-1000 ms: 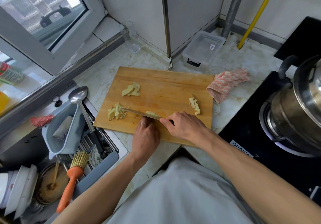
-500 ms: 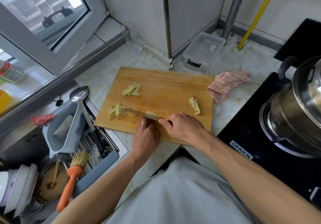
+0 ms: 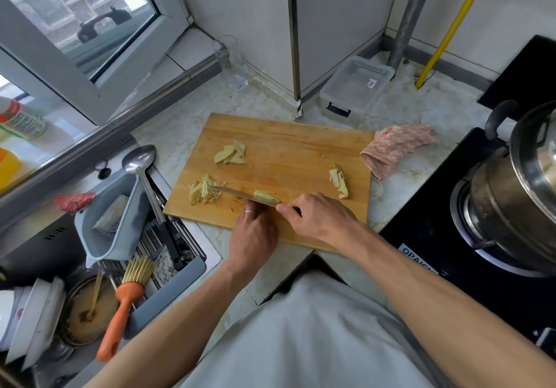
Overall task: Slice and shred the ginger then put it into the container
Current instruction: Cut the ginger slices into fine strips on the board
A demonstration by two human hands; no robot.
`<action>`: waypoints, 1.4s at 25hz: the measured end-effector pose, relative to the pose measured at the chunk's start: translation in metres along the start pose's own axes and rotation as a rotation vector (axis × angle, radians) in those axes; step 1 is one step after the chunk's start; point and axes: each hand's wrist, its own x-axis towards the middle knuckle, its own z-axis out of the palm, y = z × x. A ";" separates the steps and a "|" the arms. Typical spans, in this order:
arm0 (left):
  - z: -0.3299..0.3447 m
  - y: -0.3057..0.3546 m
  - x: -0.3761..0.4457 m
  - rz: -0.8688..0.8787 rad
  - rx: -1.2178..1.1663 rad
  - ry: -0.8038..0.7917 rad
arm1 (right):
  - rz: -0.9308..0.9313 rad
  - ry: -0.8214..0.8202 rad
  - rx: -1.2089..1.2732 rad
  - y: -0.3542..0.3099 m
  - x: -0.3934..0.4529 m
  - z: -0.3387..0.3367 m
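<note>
The ginger is spread over the cutting board in four lots; the lot being cut, a small stack of slices, lies near the board's front edge, right against the knife, whose blade runs leftward across the board with its tip reaching a heap of finished shreds; that heap is probably pushed to the left end so that it is kept out of the blade's path. A few flat slices wait farther back on the board, apparently next in line for shredding; a knobby piece with trimmings is set apart toward the right end.

The knife is grasped at its dark handle by the right hand, the fingers wrapped round it; the left hand, a ring on one finger, is laid on the board just before the blade, its fingertips hidden behind the stack, so whether the ginger is pinched or merely steadied cannot be told; the stack is judged to be braced there so that thin strips can be cut.

The container, clear plastic, stands on the counter beyond the board's far right corner, near but not touching; nothing can be seen in it, so the transfer is judged not yet begun. A pink cloth lies beside the board's right edge.
</note>
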 end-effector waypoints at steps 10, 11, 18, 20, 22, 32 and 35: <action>0.003 -0.002 0.000 -0.010 -0.009 0.001 | -0.004 -0.003 0.015 0.001 0.004 0.002; 0.005 -0.004 -0.001 -0.028 -0.018 -0.004 | -0.003 -0.009 0.026 0.002 0.003 0.000; 0.008 -0.007 0.000 -0.040 -0.028 0.002 | -0.003 -0.004 -0.024 -0.002 0.004 0.004; 0.008 -0.006 0.000 -0.037 -0.021 0.005 | -0.015 0.009 -0.024 -0.003 0.004 0.006; 0.009 -0.008 0.000 -0.032 -0.024 0.003 | -0.024 0.013 -0.025 -0.003 0.003 0.007; 0.005 -0.005 0.000 -0.027 -0.038 -0.003 | -0.008 -0.006 0.012 -0.001 0.004 0.002; 0.002 -0.004 -0.001 -0.006 -0.047 0.019 | -0.002 0.005 -0.005 -0.001 0.005 0.005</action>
